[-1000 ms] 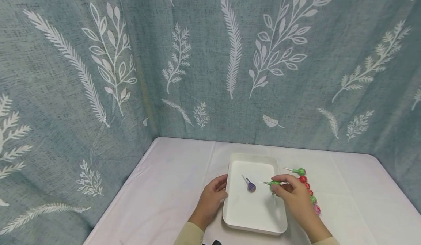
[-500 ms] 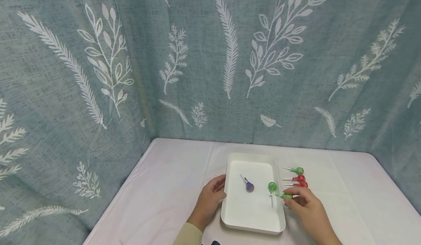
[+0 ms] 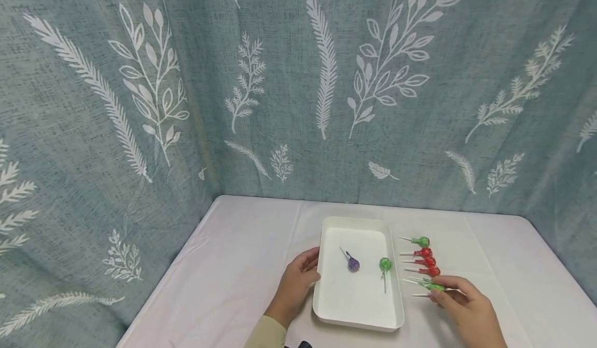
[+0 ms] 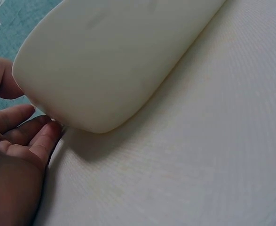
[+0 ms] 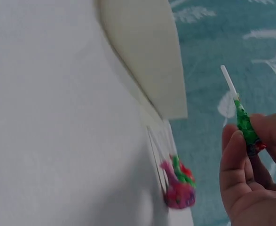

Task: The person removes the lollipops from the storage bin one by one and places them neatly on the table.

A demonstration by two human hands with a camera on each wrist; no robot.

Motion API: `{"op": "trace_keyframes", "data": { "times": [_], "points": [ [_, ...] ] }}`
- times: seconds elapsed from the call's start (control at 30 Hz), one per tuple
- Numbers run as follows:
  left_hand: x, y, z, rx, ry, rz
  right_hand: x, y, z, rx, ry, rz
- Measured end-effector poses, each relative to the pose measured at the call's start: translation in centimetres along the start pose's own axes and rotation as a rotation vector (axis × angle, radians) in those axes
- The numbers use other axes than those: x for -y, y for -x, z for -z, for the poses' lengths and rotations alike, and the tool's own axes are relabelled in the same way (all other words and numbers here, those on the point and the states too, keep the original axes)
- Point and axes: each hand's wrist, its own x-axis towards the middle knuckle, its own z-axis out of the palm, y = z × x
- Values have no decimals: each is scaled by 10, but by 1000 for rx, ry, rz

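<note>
A white tray (image 3: 359, 310) stands on the table, with my left hand (image 3: 296, 283) gripping its left side. In the left wrist view, fingers (image 4: 46, 136) curl against the tray's outer wall. Inside the tray lie a purple lollipop (image 3: 353, 264) and a green lollipop (image 3: 384, 264), apart from each other. To the right of the tray, my right hand (image 3: 468, 306) pinches another green lollipop (image 5: 242, 120) by its wrapped head, stick pointing away from the palm. It hovers over the near end of a lollipop row, partly hiding it. A pink lollipop (image 5: 180, 194) shows beneath in the right wrist view.
Beside the tray's right wall the row holds a green-and-red lollipop (image 3: 423, 241) at the far end and red lollipops (image 3: 432, 271) nearer. A white cloth covers the table (image 3: 261, 223). A blue-green leaf-patterned curtain (image 3: 280, 104) hangs behind and to the left.
My right hand has carried the green lollipop from above the tray rightward to over the row. Another green lollipop lies uncovered in the tray. My left hand has stayed at the tray's side.
</note>
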Motion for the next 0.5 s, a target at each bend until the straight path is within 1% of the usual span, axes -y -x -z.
{"op": "trace_keyframes", "data": {
  "times": [0.2,0.37,0.5],
  "points": [
    [0,1,0,-4,-11,10,-14,-4,21,-25,-20,-97],
    [-1,1,0,-4,-7,15,-25,-9,28,-17,-52,-140],
    [-1,1,-1,-1,4,13,-30,-11,32,-16,-34,-155]
  ]
}}
